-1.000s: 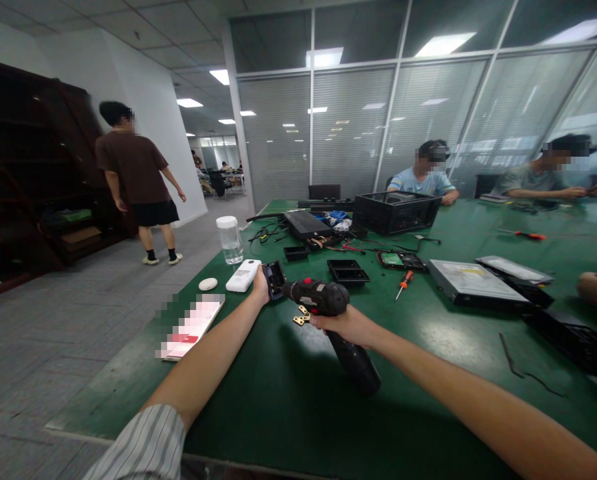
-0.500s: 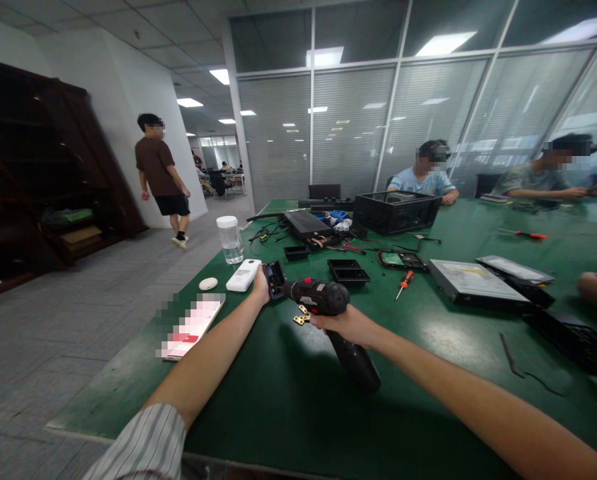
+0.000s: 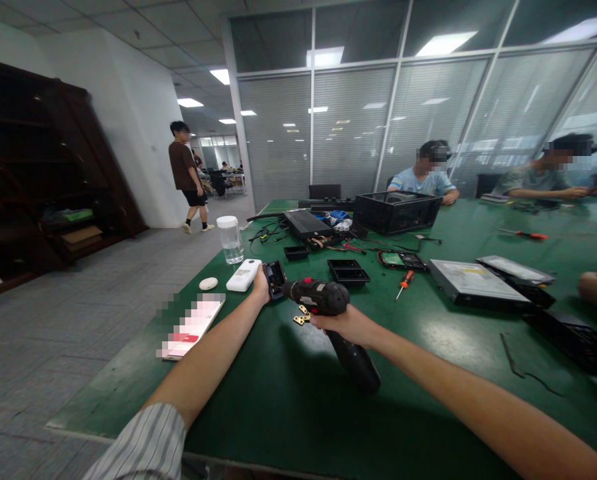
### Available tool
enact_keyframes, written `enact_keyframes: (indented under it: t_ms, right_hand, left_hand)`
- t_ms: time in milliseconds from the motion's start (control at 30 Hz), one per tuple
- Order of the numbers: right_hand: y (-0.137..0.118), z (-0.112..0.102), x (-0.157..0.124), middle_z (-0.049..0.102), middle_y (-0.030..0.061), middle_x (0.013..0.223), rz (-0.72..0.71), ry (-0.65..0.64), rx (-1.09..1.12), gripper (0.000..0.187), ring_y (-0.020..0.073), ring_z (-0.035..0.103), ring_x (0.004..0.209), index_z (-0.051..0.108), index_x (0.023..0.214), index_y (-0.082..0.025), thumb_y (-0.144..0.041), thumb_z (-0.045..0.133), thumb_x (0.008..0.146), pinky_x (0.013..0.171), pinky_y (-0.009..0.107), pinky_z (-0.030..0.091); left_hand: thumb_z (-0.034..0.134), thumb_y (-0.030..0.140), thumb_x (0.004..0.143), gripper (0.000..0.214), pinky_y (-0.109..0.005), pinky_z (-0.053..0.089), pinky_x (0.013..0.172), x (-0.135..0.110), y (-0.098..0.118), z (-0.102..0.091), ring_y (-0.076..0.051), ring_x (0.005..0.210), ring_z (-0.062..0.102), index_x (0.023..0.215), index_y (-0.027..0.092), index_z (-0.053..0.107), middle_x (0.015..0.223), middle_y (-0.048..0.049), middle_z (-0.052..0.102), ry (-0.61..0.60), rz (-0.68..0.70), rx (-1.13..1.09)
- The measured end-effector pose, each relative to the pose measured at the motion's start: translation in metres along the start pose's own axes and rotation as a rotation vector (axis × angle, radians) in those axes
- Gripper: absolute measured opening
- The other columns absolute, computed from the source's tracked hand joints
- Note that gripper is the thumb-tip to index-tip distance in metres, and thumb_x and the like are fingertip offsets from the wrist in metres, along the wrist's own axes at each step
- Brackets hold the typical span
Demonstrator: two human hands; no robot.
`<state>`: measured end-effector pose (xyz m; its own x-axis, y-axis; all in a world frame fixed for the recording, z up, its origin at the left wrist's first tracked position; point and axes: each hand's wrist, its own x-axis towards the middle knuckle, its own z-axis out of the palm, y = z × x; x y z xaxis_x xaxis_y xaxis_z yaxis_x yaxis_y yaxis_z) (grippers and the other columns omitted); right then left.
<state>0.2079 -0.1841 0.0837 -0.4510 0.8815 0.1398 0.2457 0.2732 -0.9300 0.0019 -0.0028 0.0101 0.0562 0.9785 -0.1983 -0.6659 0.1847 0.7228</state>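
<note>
My right hand (image 3: 345,325) is wrapped round the grip of a black cordless drill (image 3: 323,297) with red marks, its nose pointing left. The drill's front end meets a small black box-shaped part (image 3: 275,280), open on one face, which my left hand (image 3: 261,285) grips by its left side. Whether the bit touches a screw inside is too small to tell. Just below the drill's nose, several small brass-coloured plates (image 3: 301,319) lie on the green table (image 3: 258,400). A black two-compartment tray (image 3: 348,272) sits behind the drill.
Left of my hands are a white device (image 3: 243,275), a round white case (image 3: 208,284), a phone (image 3: 198,327) and a water jug (image 3: 231,240). An orange screwdriver (image 3: 405,285), a disc drive (image 3: 478,283) and a black computer case (image 3: 397,212) occupy the right and back. Co-workers sit beyond.
My hands, the drill and the black part hold their places. In the background, a walking person in a brown shirt has moved to the right.
</note>
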Motion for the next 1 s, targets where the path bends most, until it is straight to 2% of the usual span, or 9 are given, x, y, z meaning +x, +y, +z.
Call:
enact_keyframes:
  t_ms: [367, 667, 900, 1000]
  right_hand:
    - [0.0013, -0.0004, 0.0010, 0.056, -0.0017, 0.071, -0.018, -0.001, 0.015, 0.026, 0.0151, 0.052, 0.072, 0.062, 0.094, -0.017, -0.033, 0.070, 0.075, 0.067, 0.028, 0.046]
    - [0.0018, 0.0005, 0.0012, 0.055, -0.0024, 0.069, -0.016, 0.004, 0.003, 0.023, 0.0145, 0.051, 0.070, 0.062, 0.095, -0.018, -0.029, 0.068, 0.076, 0.068, 0.028, 0.045]
    - [0.0000, 0.0001, 0.0007, 0.056, -0.0020, 0.070, -0.019, 0.005, -0.004, 0.026, 0.0152, 0.051, 0.071, 0.062, 0.094, -0.017, -0.033, 0.069, 0.075, 0.066, 0.028, 0.044]
    - [-0.0009, -0.0001, 0.0005, 0.056, -0.0018, 0.071, -0.009, -0.003, -0.006, 0.027, 0.0153, 0.051, 0.071, 0.061, 0.095, -0.017, -0.034, 0.068, 0.075, 0.067, 0.028, 0.044]
  left_hand:
    - [0.031, 0.048, 0.089, 0.049, -0.034, 0.052, 0.052, -0.0017, 0.0003, -0.0009, -0.025, 0.059, 0.065, 0.088, 0.011, 0.063, 0.065, -0.0116, 0.064, -0.062, 0.026, 0.044]
    - [0.031, 0.049, 0.090, 0.052, -0.035, 0.052, 0.051, -0.0006, 0.0004, -0.0010, -0.024, 0.056, 0.064, 0.093, 0.011, 0.065, 0.065, -0.0105, 0.066, -0.052, 0.006, 0.024]
    - [0.030, 0.048, 0.089, 0.053, -0.036, 0.053, 0.052, -0.0003, 0.0005, -0.0030, -0.025, 0.059, 0.067, 0.094, 0.009, 0.065, 0.067, -0.0121, 0.067, -0.077, 0.014, 0.050]
    - [0.030, 0.053, 0.089, 0.057, -0.038, 0.054, 0.055, -0.0011, 0.0011, -0.0029, -0.026, 0.062, 0.068, 0.095, 0.008, 0.065, 0.070, -0.0132, 0.068, -0.071, 0.009, 0.048]
